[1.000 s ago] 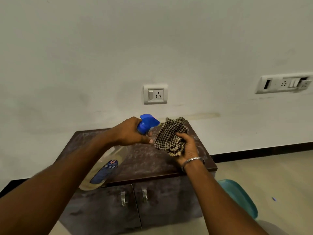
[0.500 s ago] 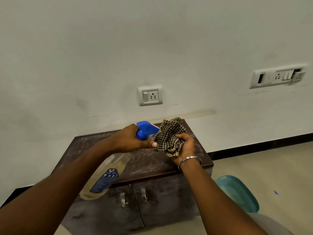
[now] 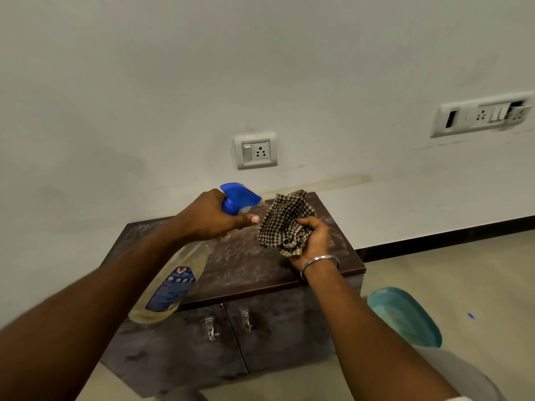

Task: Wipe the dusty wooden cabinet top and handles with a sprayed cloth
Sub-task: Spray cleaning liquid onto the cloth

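Left hand (image 3: 211, 218) grips the spray bottle (image 3: 170, 285), nozzle now drawn slightly back from the bunched cloth (image 3: 285, 224) clutched in the right hand (image 3: 314, 241); spraying probably finishing, dusty cabinet top (image 3: 249, 264) below unwiped.

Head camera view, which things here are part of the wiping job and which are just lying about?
Part of the job:
spray bottle, held in the left hand
checked cloth, bunched in the right hand
cabinet top, dusty
two door handles

Just lying about:
teal tub on the floor
wall socket
switch panel
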